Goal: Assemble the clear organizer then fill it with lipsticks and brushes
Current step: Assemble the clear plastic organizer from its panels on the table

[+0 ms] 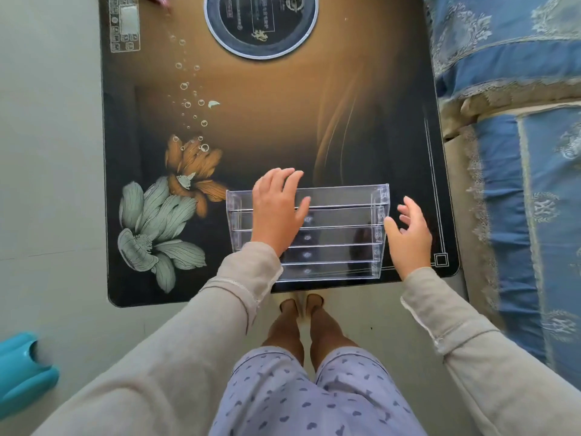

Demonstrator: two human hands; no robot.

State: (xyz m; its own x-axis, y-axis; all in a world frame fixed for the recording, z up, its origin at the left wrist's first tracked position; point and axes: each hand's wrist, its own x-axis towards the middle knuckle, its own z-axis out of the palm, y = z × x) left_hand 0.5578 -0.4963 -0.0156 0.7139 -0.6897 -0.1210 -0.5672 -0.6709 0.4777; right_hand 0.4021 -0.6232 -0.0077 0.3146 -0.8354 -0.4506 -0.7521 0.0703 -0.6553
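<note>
Clear organizer [339, 234] near the table's [283, 121] front edge, toward its right corner, long side running left to right. See-through, colourless plastic, glinting along the ribs. Five long troughs stepped one behind another, parted by thin straight walls, closed at both ends by ridged side panels. Dark table top showing through every trough; a small round moulded mark on the floor of several, near the middle.

Left hand [276, 212] laid flat across the organizer's left half, palm down, fingers spread and straight, tips reaching past the farthest wall. Right hand [408, 234] just beside the right end panel, fingers loosely spread and slightly bent, gripping nothing; thumb at the panel, contact too unclear to tell. Beige sleeves [239, 287] on both arms.

Table glossy black fading to amber, printed with two lotus blooms [163, 215] on its left side. Round dark burner disc [261, 23] at the table's far edge, small control panel [124, 23] at its far left corner. Blue patterned fabric [518, 152] along the table's right side. Teal plastic object [22, 369] on the floor off the table's near left corner. Two feet [301, 306] just under the table's front edge.
</note>
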